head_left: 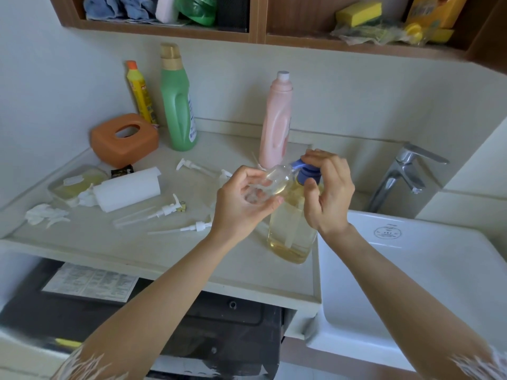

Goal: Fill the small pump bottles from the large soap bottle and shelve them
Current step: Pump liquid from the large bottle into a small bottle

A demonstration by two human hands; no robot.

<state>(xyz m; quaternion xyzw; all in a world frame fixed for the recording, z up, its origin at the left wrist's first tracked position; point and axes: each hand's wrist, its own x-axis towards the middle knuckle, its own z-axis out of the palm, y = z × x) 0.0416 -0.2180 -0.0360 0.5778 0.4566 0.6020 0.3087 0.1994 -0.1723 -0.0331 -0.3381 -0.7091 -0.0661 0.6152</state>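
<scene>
A large clear soap bottle point(290, 231) with yellowish liquid and a blue pump head point(306, 171) stands near the counter's right edge. My right hand point(326, 190) rests on top of the blue pump, fingers curled over it. My left hand point(244, 198) holds a small clear bottle point(277, 179) tilted on its side, its mouth at the pump's spout; a little yellow liquid lies inside. Several white pump tops with long tubes point(164, 212) point(192, 229) point(192, 165) lie loose on the counter to the left.
On the counter point(137, 242) stand a pink bottle point(275, 122), a green bottle point(178, 100), a yellow bottle point(140, 91), an orange tissue box point(124, 139), a paper roll point(129, 189) and a soap dish point(74, 182). A white sink point(411, 283) with a tap point(403, 174) lies right. Shelves point(258, 34) hang above.
</scene>
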